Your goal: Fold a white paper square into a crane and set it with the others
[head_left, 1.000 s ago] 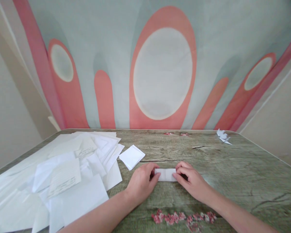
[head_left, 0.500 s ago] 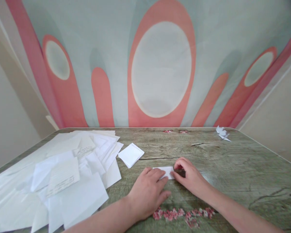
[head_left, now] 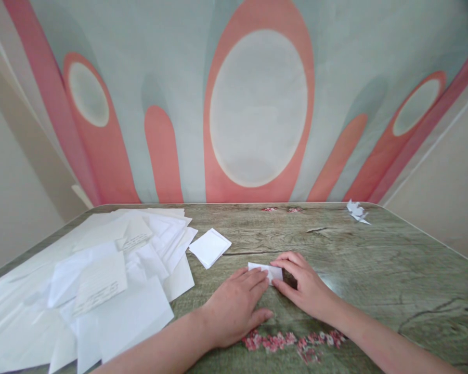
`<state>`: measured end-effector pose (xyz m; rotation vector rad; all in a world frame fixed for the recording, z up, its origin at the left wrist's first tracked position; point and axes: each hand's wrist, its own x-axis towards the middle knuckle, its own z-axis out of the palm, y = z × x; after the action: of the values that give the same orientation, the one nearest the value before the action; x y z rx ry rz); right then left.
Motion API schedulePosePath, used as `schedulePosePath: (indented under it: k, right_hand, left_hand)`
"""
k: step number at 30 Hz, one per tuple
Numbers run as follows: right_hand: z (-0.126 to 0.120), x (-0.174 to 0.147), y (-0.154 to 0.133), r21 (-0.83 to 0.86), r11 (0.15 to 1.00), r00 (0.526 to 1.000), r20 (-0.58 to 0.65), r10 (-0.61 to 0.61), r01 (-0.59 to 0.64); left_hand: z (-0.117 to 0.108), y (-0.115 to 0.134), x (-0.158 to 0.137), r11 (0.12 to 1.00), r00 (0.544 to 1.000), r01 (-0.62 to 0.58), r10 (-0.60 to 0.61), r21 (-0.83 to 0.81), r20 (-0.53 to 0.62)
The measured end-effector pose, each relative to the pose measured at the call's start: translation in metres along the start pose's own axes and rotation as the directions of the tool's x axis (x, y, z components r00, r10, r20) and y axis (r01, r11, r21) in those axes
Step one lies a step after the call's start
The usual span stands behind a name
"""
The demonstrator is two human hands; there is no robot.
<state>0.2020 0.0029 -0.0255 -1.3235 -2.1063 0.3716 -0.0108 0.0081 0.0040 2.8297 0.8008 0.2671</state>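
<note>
A small strip of folded white paper (head_left: 257, 266) lies on the table in front of me, between my two hands. My left hand (head_left: 237, 306) rests flat, its outstretched fingertips pressing on the left and middle part of the paper, the thumb spread away below it. With thumb and index finger, my right hand (head_left: 306, 284) takes hold of the paper's right end, the index at the far edge and the thumb at the near one. My fingers hide part of the folds.
A small stack of square white paper (head_left: 210, 248) lies beyond my left hand. Loose white sheets (head_left: 136, 317) spread over the table's left side. A folded white paper figure (head_left: 358, 212) sits at the far right. The wooden table (head_left: 378, 280) ends at a patterned wall covering.
The paper has turned slightly, its right end now lower. My right index finger has moved left onto its far edge. My left fingers have straightened and lie flatter on it.
</note>
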Motion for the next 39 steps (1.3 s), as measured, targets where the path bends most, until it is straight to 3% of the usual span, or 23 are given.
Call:
schedulePosePath:
  k: [14, 23, 33, 39]
  right_hand:
    - [0.004, -0.001, 0.006, 0.002, 0.987, 0.984, -0.08, 0.158, -0.158]
    - [0.001, 0.006, -0.003, 0.12, 0.976, 0.983, 0.012, 0.181, -0.181]
    - [0.004, -0.003, -0.017, 0.145, 0.954, 0.964, 0.076, 0.255, -0.264]
    - [0.002, -0.003, -0.016, 0.121, 0.971, 0.977, 0.089, 0.196, -0.206]
  left_hand:
    - [0.005, -0.011, 0.002, 0.985, 0.986, 0.108, -0.123, -0.133, -0.11]
    - [0.008, -0.022, 0.01, 0.937, 0.956, 0.133, -0.207, -0.323, -0.206]
    - [0.004, -0.022, 0.009, 0.934, 0.959, 0.113, -0.192, -0.339, -0.211]
    - [0.007, -0.025, 0.008, 0.891, 0.936, 0.191, -0.292, -0.411, -0.198]
